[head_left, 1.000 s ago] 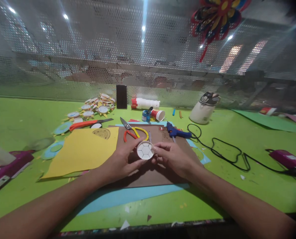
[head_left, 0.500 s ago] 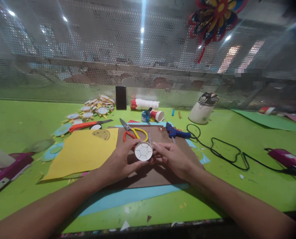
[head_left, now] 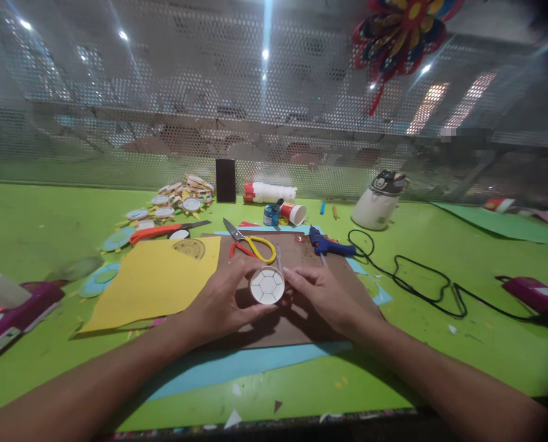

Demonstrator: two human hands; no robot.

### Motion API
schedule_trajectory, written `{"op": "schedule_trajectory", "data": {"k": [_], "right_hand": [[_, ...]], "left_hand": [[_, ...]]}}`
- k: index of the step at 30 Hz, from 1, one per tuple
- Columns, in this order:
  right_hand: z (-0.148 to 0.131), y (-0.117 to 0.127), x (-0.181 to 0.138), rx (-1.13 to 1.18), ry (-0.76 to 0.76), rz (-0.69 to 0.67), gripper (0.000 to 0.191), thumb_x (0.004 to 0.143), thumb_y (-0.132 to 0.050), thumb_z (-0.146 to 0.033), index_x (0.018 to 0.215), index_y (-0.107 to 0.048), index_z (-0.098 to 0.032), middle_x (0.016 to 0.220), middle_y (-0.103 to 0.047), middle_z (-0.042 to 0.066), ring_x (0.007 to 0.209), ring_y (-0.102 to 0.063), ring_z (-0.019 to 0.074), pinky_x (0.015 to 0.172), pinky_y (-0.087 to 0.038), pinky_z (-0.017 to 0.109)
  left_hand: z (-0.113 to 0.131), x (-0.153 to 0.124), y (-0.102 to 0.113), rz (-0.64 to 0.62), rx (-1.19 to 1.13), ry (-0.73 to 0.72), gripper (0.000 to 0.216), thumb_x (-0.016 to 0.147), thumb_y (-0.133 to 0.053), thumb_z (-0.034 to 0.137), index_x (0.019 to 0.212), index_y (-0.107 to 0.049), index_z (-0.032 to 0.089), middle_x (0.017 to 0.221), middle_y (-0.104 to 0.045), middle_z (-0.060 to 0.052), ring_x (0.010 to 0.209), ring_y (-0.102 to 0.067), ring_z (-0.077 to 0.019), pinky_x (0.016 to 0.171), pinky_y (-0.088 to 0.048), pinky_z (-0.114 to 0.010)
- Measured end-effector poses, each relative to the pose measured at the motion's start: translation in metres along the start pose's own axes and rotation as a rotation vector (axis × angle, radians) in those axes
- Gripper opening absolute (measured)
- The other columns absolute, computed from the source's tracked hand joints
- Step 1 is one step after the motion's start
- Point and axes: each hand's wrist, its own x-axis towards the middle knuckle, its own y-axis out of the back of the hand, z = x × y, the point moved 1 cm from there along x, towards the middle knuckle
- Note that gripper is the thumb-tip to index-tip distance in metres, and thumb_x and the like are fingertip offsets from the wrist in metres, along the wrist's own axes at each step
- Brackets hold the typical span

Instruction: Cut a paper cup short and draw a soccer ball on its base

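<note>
My left hand (head_left: 225, 291) grips a small round white disc (head_left: 267, 286) between thumb and fingers. Black lines on its face form a football pattern, and a thin tan rim runs round it. At the disc's right edge, the fingers of my right hand (head_left: 313, 291) are pinched together; their tips are partly hidden, so what they hold is unclear. Both hands are over a brown board (head_left: 297, 331). Just beyond them lie scissors (head_left: 250, 240) with red and yellow handles, a slim pale stick (head_left: 278, 256) and a blue glue gun (head_left: 327, 244).
Yellow paper (head_left: 158, 288) lies left, under a protractor (head_left: 188, 248). Behind it are a red cutter (head_left: 158, 232) and a pile of decorated discs (head_left: 186, 199). A phone (head_left: 225, 180), paint jar (head_left: 271, 215), cup (head_left: 295, 213) and jug (head_left: 379, 202) stand farther back. A black cord (head_left: 421, 285) crosses the right side.
The disc sits slightly lower, its face turned a little more toward me. Both hands keep nearly the same place; the whole view has shifted slightly.
</note>
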Motion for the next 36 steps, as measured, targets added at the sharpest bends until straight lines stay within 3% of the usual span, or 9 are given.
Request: {"op": "schedule_trajectory", "data": {"k": [11, 16, 22, 36], "right_hand": [[0.001, -0.003, -0.002, -0.029, 0.006, -0.030, 0.044, 0.088, -0.055, -0.056, 0.069, -0.065, -0.018, 0.067, -0.062, 0.002, 0.064, -0.054, 0.0145, 0.064, -0.043, 0.029], [-0.003, -0.003, -0.002, 0.001, -0.014, -0.048, 0.042, 0.082, -0.063, -0.057, 0.068, -0.068, -0.017, 0.067, -0.064, 0.002, 0.064, -0.057, 0.0146, 0.066, -0.044, 0.029], [-0.004, -0.004, -0.003, 0.097, -0.072, -0.074, 0.033, 0.073, -0.075, -0.048, 0.081, -0.071, -0.016, 0.069, -0.067, 0.002, 0.066, -0.060, 0.0150, 0.069, -0.048, 0.032], [0.007, -0.006, -0.003, 0.272, -0.140, -0.083, 0.026, 0.078, -0.074, -0.042, 0.087, -0.068, -0.018, 0.066, -0.065, 0.001, 0.065, -0.061, 0.0134, 0.070, -0.049, 0.032]], "left_hand": [[0.000, -0.001, -0.001, 0.070, 0.045, -0.033, 0.045, 0.077, -0.074, 0.030, 0.112, -0.047, 0.021, 0.107, -0.062, -0.009, 0.101, -0.061, -0.0232, 0.086, -0.053, -0.040], [-0.001, -0.001, -0.001, 0.078, 0.058, -0.026, 0.046, 0.077, -0.074, 0.033, 0.112, -0.046, 0.021, 0.106, -0.062, -0.009, 0.100, -0.061, -0.0232, 0.084, -0.053, -0.040], [-0.001, -0.003, -0.002, 0.106, 0.085, -0.021, 0.049, 0.076, -0.076, 0.036, 0.111, -0.045, 0.021, 0.106, -0.062, -0.009, 0.098, -0.064, -0.0247, 0.079, -0.055, -0.040], [-0.006, -0.007, -0.008, 0.114, 0.128, 0.015, 0.055, 0.074, -0.077, 0.036, 0.116, -0.043, 0.022, 0.101, -0.062, -0.006, 0.092, -0.066, -0.0239, 0.074, -0.056, -0.038]]}}
